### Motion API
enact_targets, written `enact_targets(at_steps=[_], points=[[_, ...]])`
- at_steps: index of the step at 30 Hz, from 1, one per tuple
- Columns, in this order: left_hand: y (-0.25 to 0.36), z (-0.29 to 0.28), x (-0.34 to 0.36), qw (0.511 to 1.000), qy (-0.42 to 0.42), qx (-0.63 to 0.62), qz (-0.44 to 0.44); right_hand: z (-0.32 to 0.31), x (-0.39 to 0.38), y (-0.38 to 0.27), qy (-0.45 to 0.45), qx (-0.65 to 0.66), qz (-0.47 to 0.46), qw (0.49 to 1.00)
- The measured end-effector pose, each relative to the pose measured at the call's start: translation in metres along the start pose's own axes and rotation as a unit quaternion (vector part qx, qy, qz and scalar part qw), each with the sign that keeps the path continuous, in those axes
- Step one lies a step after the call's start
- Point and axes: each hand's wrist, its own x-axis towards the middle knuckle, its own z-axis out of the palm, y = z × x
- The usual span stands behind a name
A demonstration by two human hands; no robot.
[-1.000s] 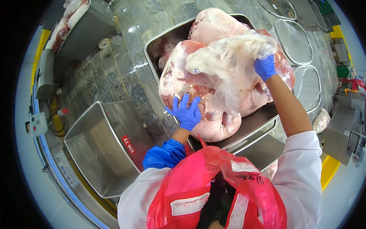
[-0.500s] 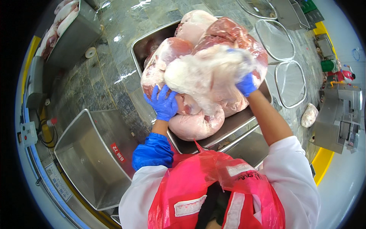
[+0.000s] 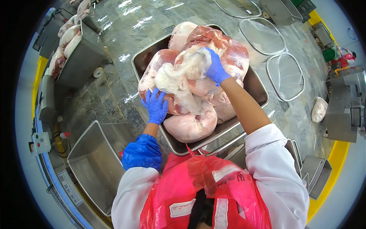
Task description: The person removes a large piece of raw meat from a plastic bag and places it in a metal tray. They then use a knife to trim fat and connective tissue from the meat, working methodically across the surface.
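Note:
Large pale and red cuts of raw meat are heaped in a steel tub in front of me. Over the middle of the heap lies a crumpled clear plastic bag. My right hand, in a blue glove, grips the bag's upper right part; its fingertips are partly hidden by the film. My left hand, also gloved in blue, rests with spread fingers against the near left side of the meat, beside the bag's lower edge. The tub's bottom is mostly covered by the meat.
A steel bin stands to the near left. Hoops with clear liners are at the right, and a wrapped piece of meat lies on the floor beyond. Another loaded tub is at the far left. A person is far right.
My right hand has moved left and slightly up the heap with the bag, which now looks less blurred. My left hand stays pressed on the meat. The whole view has shifted somewhat.

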Motion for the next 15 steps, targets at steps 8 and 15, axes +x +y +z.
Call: enact_targets(at_steps=[8, 15], points=[[-0.004, -0.053, 0.004, 0.989, -0.125, -0.078, 0.001, -0.025, -0.004, 0.010, -0.101, -0.050, -0.052, 0.992], [-0.105, -0.084, 0.011, 0.968, -0.172, -0.177, -0.048, -0.042, -0.030, 0.011, -0.106, -0.036, -0.058, 0.992]])
